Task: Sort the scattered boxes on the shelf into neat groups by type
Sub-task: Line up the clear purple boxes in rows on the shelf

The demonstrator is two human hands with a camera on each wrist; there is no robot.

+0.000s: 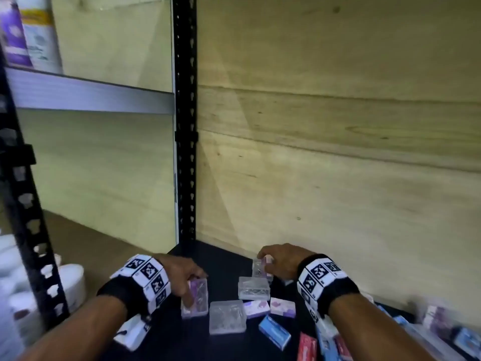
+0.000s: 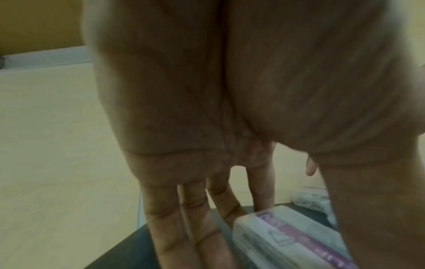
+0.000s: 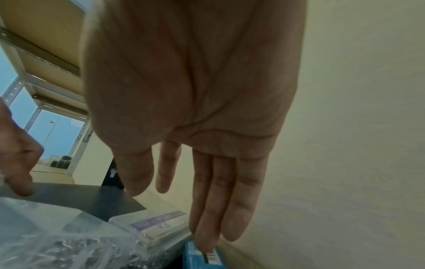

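Note:
On the black shelf my left hand pinches a clear plastic box with a purple label, which stands on its side. In the left wrist view the fingers run down one side of that box and the thumb down the other. My right hand hangs open over a second clear labelled box by the back wall. The right wrist view shows straight fingers beside this box, their tips at a blue box. Two more clear boxes lie between my hands.
Two white-and-purple boxes, a blue box and a red box lie in front. More boxes crowd the right end. A black perforated post rises at the shelf's back left corner. A wooden wall closes the back. White tubs sit lower left.

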